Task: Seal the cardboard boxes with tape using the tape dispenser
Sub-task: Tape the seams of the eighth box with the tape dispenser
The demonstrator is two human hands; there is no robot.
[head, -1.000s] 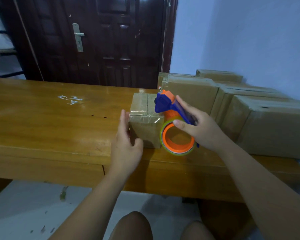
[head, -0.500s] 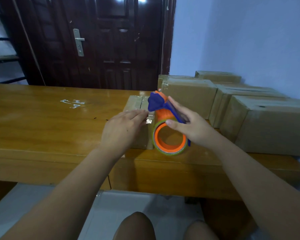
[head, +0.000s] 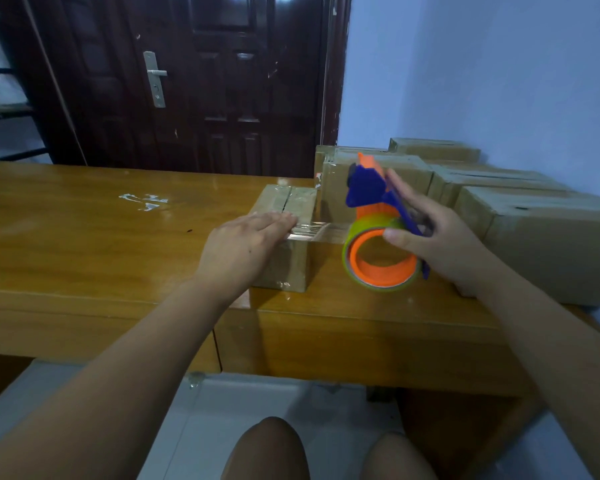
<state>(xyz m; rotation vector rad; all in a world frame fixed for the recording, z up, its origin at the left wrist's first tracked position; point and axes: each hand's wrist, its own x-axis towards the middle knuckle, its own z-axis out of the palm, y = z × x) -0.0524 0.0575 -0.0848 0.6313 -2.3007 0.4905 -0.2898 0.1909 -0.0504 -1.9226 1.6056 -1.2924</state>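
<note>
A small cardboard box (head: 289, 261) stands on the wooden table (head: 84, 244) near its front edge. My left hand (head: 243, 244) lies flat on the box's top, fingers straight, pressing a strip of clear tape (head: 321, 231) down. That strip stretches rightward to the tape dispenser (head: 378, 230), an orange and blue tool carrying a yellow-green roll. My right hand (head: 433, 244) grips the dispenser's blue handle and holds it in the air just right of the box.
Several larger cardboard boxes (head: 541, 237) are stacked along the table's right end against the blue wall. A dark door (head: 222, 81) stands behind the table. My knees (head: 267, 448) show below the table's front edge. White marks (head: 144, 201) lie on the table's left part.
My left hand moved from the box's near side up onto its top. My right hand pulled the dispenser away to the right, drawing out a strip of tape.
</note>
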